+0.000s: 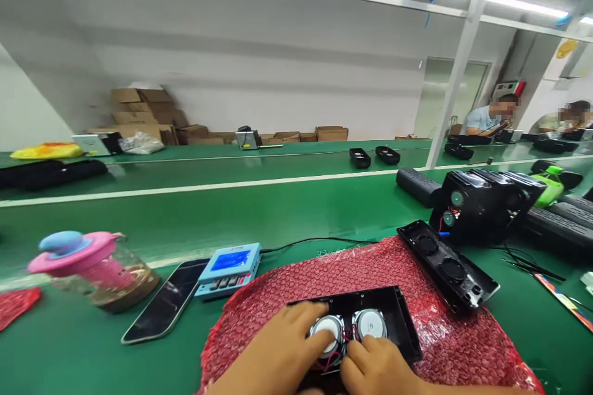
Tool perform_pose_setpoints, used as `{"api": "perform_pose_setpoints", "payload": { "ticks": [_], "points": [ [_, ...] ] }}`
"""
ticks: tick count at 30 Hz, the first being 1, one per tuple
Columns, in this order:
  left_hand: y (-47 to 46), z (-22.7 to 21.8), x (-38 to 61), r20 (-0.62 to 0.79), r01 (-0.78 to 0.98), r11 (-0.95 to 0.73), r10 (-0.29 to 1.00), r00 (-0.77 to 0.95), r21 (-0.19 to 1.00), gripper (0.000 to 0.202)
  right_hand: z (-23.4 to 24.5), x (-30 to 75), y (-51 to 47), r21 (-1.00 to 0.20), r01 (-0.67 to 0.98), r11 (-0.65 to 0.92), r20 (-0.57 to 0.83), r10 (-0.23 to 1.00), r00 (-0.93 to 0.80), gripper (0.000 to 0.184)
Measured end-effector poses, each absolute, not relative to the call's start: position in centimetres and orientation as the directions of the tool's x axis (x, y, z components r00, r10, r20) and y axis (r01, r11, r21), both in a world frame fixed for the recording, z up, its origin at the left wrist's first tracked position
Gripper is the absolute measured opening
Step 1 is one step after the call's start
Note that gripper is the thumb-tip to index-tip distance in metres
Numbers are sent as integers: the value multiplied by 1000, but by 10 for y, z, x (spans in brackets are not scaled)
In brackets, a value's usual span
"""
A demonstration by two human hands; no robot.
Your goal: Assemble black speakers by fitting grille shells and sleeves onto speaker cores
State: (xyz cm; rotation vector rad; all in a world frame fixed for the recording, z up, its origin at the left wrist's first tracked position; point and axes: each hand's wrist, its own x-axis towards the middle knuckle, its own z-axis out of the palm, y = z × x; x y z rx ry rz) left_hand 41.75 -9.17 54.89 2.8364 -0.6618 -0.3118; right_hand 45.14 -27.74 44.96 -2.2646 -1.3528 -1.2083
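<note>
A black plastic speaker housing (391, 315) lies on a red bubble-wrap sheet (370, 265) in front of me. Two round silver speaker drivers sit in it side by side, with thin red wires below them. My left hand (278, 352) has its fingers curled over the left driver (327, 328). My right hand (373, 364) presses fingertips at the lower edge of the right driver (370, 323) and the wires. A second black speaker panel (447, 265) lies tilted on the bubble wrap to the right.
A pink-lidded glass bottle (92, 265), a phone (162, 305) and a blue meter (229, 268) with a cable lie to the left. A stack of black speaker shells (486, 200) stands at the right. Two people sit far right behind the green conveyor (231, 191).
</note>
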Motion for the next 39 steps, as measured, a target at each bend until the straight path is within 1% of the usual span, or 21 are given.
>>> {"api": "perform_pose_setpoints", "payload": {
  "ticks": [2, 3, 5, 6, 8, 11, 13, 15, 17, 19, 22, 25, 27, 31, 39],
  "points": [
    [-97, 561, 430, -210, -338, -901, -398, 893, 271, 75, 451, 449, -276, 189, 821, -539, 754, 615, 231, 42],
    [-98, 562, 435, -254, -322, -905, -393, 884, 278, 83, 452, 449, -276, 197, 827, -527, 744, 630, 224, 38],
    [-98, 559, 443, -319, -328, -899, -414, 853, 290, 90, 454, 451, -277, 230, 843, -486, 713, 674, 193, 29],
    [-97, 555, 446, -318, -335, -893, -424, 848, 299, 89, 456, 453, -278, 246, 853, -460, 688, 703, 180, 26],
    [-95, 549, 450, -271, -342, -882, -433, 860, 323, 85, 460, 460, -281, 253, 873, -418, 610, 769, 192, 23],
    [-92, 544, 456, -189, -313, -868, -406, 894, 385, 67, 469, 476, -285, 219, 895, -390, 474, 844, 251, 25],
    [-89, 540, 462, -114, -277, -831, -373, 921, 481, 56, 477, 486, -285, 201, 901, -385, 425, 863, 274, 26],
    [-86, 534, 470, -44, -230, -777, -313, 949, 586, 45, 486, 491, -281, 180, 889, -421, 404, 856, 323, 26],
    [-83, 526, 479, -10, -175, -741, -238, 971, 649, 40, 493, 491, -275, 154, 853, -498, 404, 820, 406, 22],
    [-81, 518, 486, -4, -134, -729, -184, 983, 671, 39, 496, 488, -267, 133, 815, -564, 425, 775, 467, 23],
    [-79, 512, 491, 3, -107, -702, -148, 989, 704, 37, 491, 490, -259, 120, 786, -607, 486, 726, 486, 40],
    [-80, 511, 491, 8, -96, -683, -132, 991, 724, 32, 480, 500, -257, 126, 797, -591, 543, 713, 443, 58],
    [-81, 512, 490, 11, -90, -678, -120, 993, 730, 30, 475, 507, -258, 132, 816, -563, 559, 722, 407, 65],
    [-81, 512, 491, 14, -90, -673, -118, 993, 734, 29, 475, 513, -260, 131, 836, -533, 564, 733, 380, 66],
    [-85, 514, 489, 24, -109, -697, -131, 991, 709, 28, 476, 510, -261, 108, 842, -529, 537, 744, 398, 70]
  ]
}}
